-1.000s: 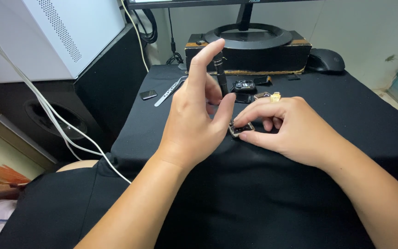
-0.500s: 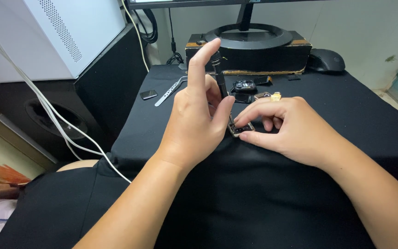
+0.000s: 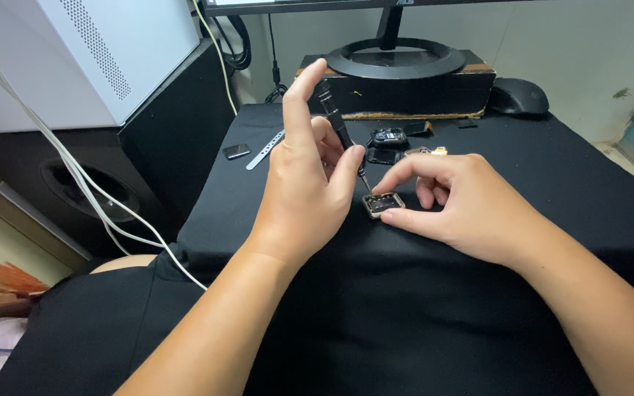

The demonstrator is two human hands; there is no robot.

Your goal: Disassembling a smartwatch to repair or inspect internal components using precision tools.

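The left hand [image 3: 310, 198] gripped a small screwdriver [image 3: 343, 132], its tip on the watch case [image 3: 383, 204]. The right hand's [image 3: 464, 205] fingers pinched that case; it seemed best kept vertical.

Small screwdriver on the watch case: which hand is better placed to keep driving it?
Left, probably. The left hand already grips the small screwdriver, tip down at the small watch case, index finger on its cap. The right hand pins the case to the black cloth.

Your left hand [image 3: 310, 187] hides most of the screwdriver [image 3: 339, 125] shaft; the small parts [image 3: 390, 139] beyond the watch case [image 3: 383, 204] are too small to identify.
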